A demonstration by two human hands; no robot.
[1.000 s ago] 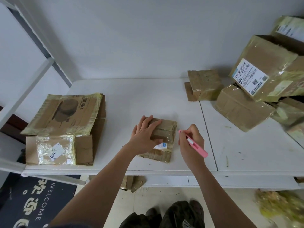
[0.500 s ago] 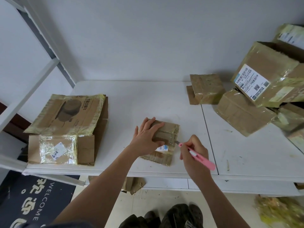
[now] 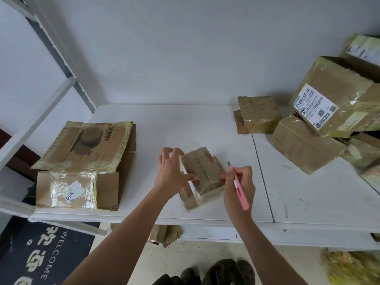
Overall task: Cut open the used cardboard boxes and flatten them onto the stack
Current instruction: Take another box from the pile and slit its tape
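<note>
The small taped box (image 3: pixel 202 173) sits tilted at mid-table between my hands. My left hand (image 3: pixel 172 173) grips its left side; my right hand (image 3: pixel 238 182) pinches the pink cutter (image 3: pixel 238 186), blade just beside the box's right edge.

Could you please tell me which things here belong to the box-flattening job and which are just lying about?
In the job:
small taped box, held by left hand
pink cutter, in right hand
flattened stack
waiting boxes

Lying about:
welcome mat
cardboard scrap under table
</note>
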